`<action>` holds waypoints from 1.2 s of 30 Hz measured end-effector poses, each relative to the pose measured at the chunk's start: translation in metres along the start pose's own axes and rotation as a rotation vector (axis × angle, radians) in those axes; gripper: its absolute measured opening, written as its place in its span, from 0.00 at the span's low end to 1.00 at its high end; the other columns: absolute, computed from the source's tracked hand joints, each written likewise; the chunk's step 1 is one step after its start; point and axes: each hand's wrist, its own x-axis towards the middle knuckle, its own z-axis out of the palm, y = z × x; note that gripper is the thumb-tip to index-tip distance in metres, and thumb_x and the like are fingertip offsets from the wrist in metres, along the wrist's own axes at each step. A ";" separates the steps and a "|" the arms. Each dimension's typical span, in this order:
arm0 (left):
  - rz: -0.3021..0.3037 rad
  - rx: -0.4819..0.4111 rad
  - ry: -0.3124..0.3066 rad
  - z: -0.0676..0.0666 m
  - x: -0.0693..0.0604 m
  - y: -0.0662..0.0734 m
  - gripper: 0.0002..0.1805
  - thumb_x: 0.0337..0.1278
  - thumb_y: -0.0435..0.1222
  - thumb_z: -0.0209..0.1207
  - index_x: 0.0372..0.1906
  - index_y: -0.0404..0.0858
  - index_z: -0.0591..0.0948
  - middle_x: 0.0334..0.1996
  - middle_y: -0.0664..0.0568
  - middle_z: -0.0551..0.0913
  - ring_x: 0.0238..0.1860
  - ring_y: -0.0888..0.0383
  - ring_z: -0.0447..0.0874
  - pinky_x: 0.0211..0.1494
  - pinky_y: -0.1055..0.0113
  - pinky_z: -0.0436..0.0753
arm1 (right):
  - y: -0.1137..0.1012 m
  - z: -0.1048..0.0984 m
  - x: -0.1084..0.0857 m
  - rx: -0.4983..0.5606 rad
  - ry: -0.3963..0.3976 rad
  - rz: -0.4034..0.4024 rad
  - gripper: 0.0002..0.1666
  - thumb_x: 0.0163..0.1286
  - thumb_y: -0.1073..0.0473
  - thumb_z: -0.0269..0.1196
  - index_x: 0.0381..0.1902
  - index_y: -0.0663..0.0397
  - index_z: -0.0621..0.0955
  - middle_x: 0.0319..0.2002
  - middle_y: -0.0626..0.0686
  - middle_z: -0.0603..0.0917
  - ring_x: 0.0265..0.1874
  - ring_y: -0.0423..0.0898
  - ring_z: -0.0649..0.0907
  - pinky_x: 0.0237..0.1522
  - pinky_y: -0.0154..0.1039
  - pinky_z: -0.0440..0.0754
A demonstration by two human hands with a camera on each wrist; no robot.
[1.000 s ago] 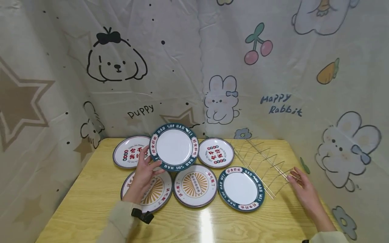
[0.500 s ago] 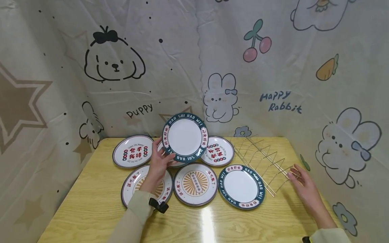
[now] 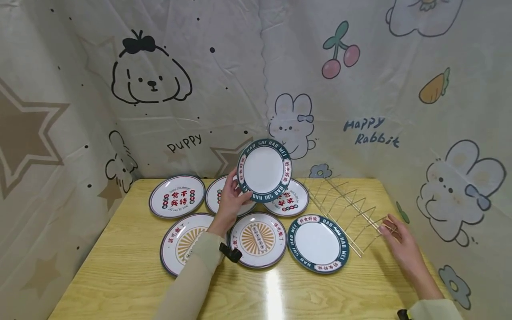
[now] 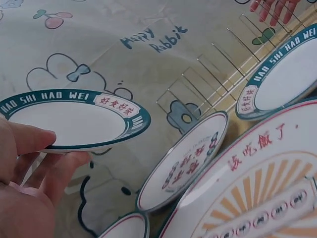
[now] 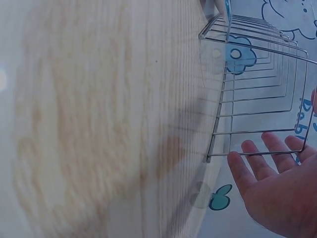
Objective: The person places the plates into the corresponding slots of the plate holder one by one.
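My left hand (image 3: 229, 205) holds a plate with a dark green lettered rim (image 3: 264, 170) by its lower left edge, raised above the back row and tilted toward the head camera. In the left wrist view the thumb lies over the rim of this plate (image 4: 74, 121), with fingers beneath. At the right, my right hand (image 3: 403, 251) grips the near end of a wire dish rack (image 3: 352, 204). Its fingers reach behind the end wire in the right wrist view, while the thumb is mostly cut off. No plate shows in the rack.
A second green-rimmed plate (image 3: 318, 244) lies left of the rack. Beside it are two sunburst plates (image 3: 258, 240). Behind lie three plates with red characters, including the left one (image 3: 177, 196). The wooden table (image 3: 112, 262) meets a printed cloth (image 3: 232, 111) at the back.
My left hand has carried the green-rimmed plate rightward and upward, from over the left plates to before the back right one. The right hand has stayed at the rack's end.
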 end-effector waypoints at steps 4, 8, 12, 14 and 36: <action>0.039 -0.008 -0.031 0.014 0.011 -0.004 0.49 0.58 0.18 0.63 0.79 0.57 0.63 0.73 0.45 0.71 0.62 0.48 0.79 0.42 0.65 0.91 | 0.000 0.002 -0.001 0.004 0.005 0.000 0.44 0.83 0.44 0.51 0.83 0.62 0.49 0.75 0.74 0.63 0.69 0.74 0.67 0.43 0.08 0.61; 0.067 -0.021 -0.072 0.027 0.022 -0.007 0.49 0.58 0.18 0.64 0.79 0.57 0.63 0.73 0.45 0.71 0.66 0.47 0.76 0.43 0.67 0.92 | -0.001 0.002 -0.001 -0.001 0.005 0.001 0.44 0.83 0.44 0.51 0.83 0.62 0.50 0.75 0.74 0.63 0.69 0.74 0.67 0.42 0.09 0.61; 0.069 -0.028 -0.106 0.038 0.029 -0.009 0.49 0.59 0.18 0.64 0.79 0.57 0.63 0.72 0.45 0.71 0.69 0.44 0.75 0.45 0.67 0.92 | 0.000 0.002 -0.001 -0.003 -0.001 0.005 0.44 0.83 0.44 0.51 0.83 0.61 0.50 0.76 0.73 0.63 0.70 0.73 0.67 0.43 0.09 0.62; 0.065 -0.020 -0.114 0.043 0.032 -0.009 0.49 0.59 0.18 0.64 0.80 0.58 0.62 0.73 0.44 0.70 0.70 0.43 0.74 0.48 0.65 0.92 | 0.000 0.002 0.000 -0.007 -0.001 0.009 0.44 0.83 0.44 0.51 0.83 0.61 0.50 0.76 0.73 0.63 0.70 0.73 0.67 0.43 0.10 0.63; 0.115 0.145 -0.113 0.092 0.062 -0.021 0.49 0.63 0.20 0.61 0.77 0.68 0.64 0.68 0.42 0.71 0.71 0.44 0.74 0.58 0.59 0.90 | 0.001 0.001 -0.001 0.020 0.012 -0.001 0.44 0.83 0.43 0.51 0.83 0.62 0.51 0.76 0.74 0.63 0.69 0.73 0.67 0.45 0.07 0.62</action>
